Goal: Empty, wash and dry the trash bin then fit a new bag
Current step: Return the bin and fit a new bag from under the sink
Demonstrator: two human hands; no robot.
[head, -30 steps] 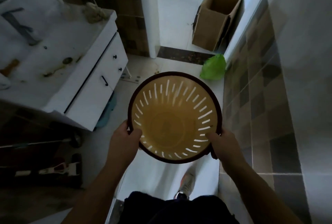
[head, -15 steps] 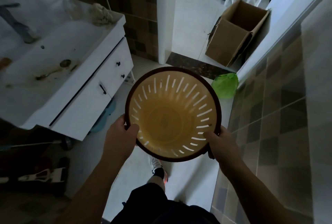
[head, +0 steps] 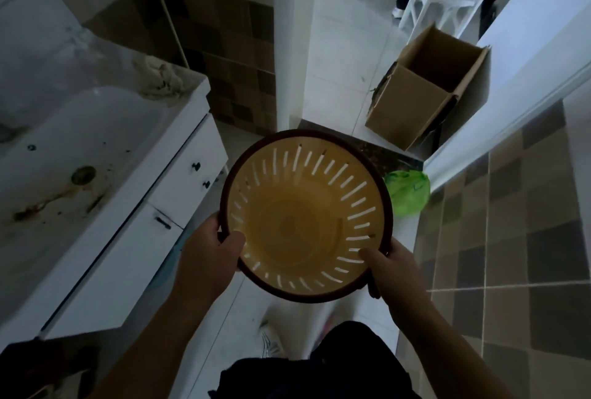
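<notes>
The trash bin (head: 303, 216) is round, yellow-orange inside, with a dark brown rim and thin slits around its wall. It has no bag or rubbish in it. It is held in the air over the floor, mouth toward the camera. The left hand (head: 208, 254) grips the rim's left side, thumb inside. The right hand (head: 388, 266) grips the lower right rim. A green bag (head: 407, 195) lies on the floor just beyond.

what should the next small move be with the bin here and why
Probably swing the bin left over the sink. Both the left hand and the right hand grip its rim, it looks empty with no bag inside, and the sink sits just to the left, so washing seems next.
</notes>
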